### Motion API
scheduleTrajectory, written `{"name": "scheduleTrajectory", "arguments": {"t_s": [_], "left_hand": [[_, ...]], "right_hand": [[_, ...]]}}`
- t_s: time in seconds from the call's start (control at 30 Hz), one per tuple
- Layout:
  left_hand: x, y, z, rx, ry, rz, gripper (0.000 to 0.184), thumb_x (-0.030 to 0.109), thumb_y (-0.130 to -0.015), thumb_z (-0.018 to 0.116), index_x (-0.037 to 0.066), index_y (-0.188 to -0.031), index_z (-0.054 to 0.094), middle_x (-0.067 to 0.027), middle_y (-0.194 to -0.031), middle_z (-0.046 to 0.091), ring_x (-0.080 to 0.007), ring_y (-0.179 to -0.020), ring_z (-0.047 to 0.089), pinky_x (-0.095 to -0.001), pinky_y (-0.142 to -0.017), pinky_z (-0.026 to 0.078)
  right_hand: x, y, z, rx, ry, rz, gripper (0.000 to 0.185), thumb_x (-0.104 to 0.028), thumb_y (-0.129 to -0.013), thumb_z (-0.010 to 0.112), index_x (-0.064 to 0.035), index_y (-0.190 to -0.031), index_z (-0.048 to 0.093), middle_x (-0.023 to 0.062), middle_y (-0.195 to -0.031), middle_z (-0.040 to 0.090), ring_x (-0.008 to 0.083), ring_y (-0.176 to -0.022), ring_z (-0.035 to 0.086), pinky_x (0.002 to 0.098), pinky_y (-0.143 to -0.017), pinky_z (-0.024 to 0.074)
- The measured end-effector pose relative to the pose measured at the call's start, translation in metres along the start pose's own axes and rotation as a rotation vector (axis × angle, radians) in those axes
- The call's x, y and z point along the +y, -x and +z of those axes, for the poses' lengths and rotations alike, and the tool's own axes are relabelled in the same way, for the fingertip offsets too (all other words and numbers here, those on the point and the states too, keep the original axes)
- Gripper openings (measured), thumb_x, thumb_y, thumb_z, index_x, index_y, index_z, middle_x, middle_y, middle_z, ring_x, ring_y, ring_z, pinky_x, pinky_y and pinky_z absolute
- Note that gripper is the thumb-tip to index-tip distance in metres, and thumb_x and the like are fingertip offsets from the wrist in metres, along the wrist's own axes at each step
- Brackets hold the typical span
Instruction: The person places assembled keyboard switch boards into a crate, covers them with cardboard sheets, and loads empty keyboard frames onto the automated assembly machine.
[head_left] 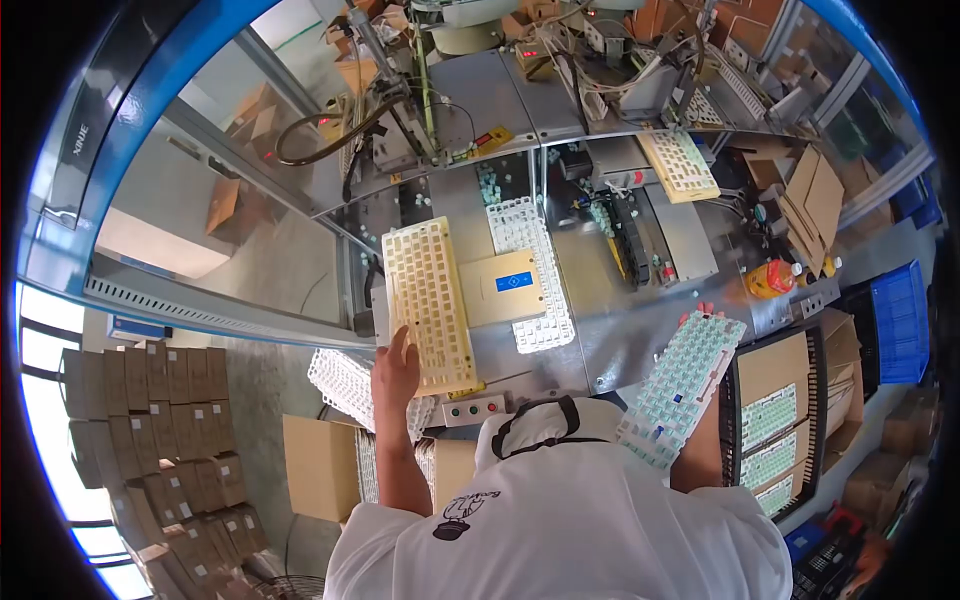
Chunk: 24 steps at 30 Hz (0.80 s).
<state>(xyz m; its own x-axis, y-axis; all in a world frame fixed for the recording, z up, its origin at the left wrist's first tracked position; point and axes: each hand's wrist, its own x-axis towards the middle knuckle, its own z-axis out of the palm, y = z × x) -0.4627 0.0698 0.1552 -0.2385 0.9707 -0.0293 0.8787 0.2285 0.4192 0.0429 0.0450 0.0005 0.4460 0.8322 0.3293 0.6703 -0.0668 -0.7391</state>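
Note:
My left hand rests at the lower left edge of a cream-yellow keyboard-shaped fixture, one finger stretched over its face. My right hand is mostly hidden beneath a keyboard plate filled with pale green switches; only fingertips show past its top edge. That plate is tilted and held above the bench edge. White keyboard frames lie behind a cream block with a blue label, right of the fixture.
White frames stand by an open carton at lower left. A black rack holds green-switch plates at right. Another yellow fixture sits by the machinery. An orange-yellow bottle stands at the bench's right. Control buttons line the front edge.

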Motion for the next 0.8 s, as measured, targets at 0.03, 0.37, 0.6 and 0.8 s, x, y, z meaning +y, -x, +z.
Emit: {"name": "scheduleTrajectory", "arguments": {"t_s": [0.03, 0.37, 0.6, 0.8], "left_hand": [[0.000, -0.001, 0.000, -0.007, -0.030, -0.010, 0.037, 0.026, -0.085, 0.053, 0.019, -0.122, 0.053, -0.0280, -0.090, 0.056, -0.0451, -0.083, 0.058, -0.0492, -0.072, 0.048], [0.002, 0.003, 0.005, -0.041, -0.099, 0.009, 0.049, 0.038, -0.083, 0.057, 0.019, -0.127, 0.050, -0.0211, -0.114, 0.044, -0.0411, -0.096, 0.054, -0.0462, -0.078, 0.047], [-0.026, 0.023, 0.045, 0.252, -0.299, 0.196, 0.051, 0.032, -0.086, 0.051, 0.017, -0.134, 0.042, -0.0212, -0.136, 0.035, -0.0411, -0.119, 0.039, -0.0526, -0.094, 0.032], [0.036, -0.086, 0.018, 0.418, -0.175, 0.359, 0.057, 0.024, -0.085, 0.052, 0.012, -0.138, 0.033, -0.0161, -0.140, 0.034, -0.0354, -0.129, 0.030, -0.0547, -0.102, 0.022]], "right_hand": [[-0.008, -0.002, -0.001, 0.024, -0.355, 0.102, 0.049, -0.041, -0.096, 0.019, -0.0099, -0.131, 0.034, 0.0118, -0.139, 0.036, 0.0202, -0.129, 0.035, 0.0420, -0.110, 0.0245], [-0.004, -0.015, 0.028, -0.042, -1.928, 0.452, 0.046, -0.040, -0.096, 0.025, -0.0151, -0.134, 0.035, 0.0064, -0.140, 0.037, 0.0198, -0.131, 0.032, 0.0470, -0.109, 0.0214], [-0.023, -0.038, 0.040, -0.322, -1.946, 0.245, 0.046, -0.040, -0.096, 0.027, -0.0124, -0.131, 0.037, 0.0055, -0.136, 0.041, 0.0177, -0.129, 0.035, 0.0425, -0.109, 0.0212], [-0.034, -0.040, 0.034, -0.397, -1.783, 0.191, 0.043, -0.041, -0.096, 0.030, -0.0172, -0.132, 0.035, 0.0036, -0.139, 0.037, 0.0151, -0.130, 0.031, 0.0411, -0.108, 0.0229]]}}
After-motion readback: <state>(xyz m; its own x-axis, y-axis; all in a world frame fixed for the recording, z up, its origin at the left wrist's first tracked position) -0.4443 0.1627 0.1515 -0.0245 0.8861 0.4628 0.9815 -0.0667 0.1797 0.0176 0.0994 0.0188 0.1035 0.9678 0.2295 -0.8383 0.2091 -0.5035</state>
